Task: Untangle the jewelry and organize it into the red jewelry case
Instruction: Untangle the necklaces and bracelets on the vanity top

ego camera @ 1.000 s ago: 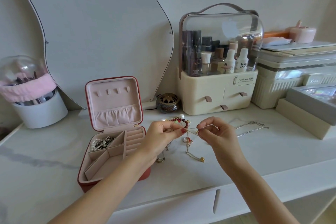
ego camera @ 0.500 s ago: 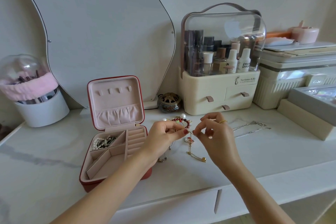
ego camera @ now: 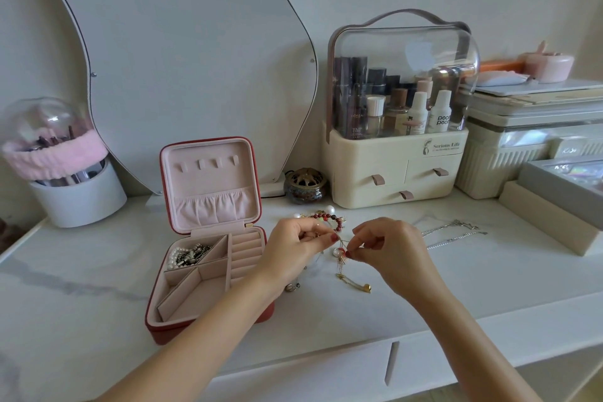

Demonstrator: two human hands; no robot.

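- Both hands work a tangled clump of gold chain and red beads (ego camera: 339,240), held just above the white marble bench (ego camera: 489,271): the left hand (ego camera: 293,248) and the right hand (ego camera: 388,250) each pinch a strand in their fingers.
- I'd tease gently; thin links look snag-prone.
- The open red jewelry case with pink lining (ego camera: 208,238) sits just left, some pearls already inside.
- A loose silver chain (ego camera: 453,233) waits to the right; the left forearm crosses the case's corner.

L hand (ego camera: 298,246) & R hand (ego camera: 386,246) pinch tangled jewelry (ego camera: 341,250) above white countertop (ego camera: 456,271). Red jewelry case (ego camera: 208,238) open at 9 o'clock of hands, beads in its back-left compartment. Silver chain (ego camera: 453,233) at 3 o'clock.
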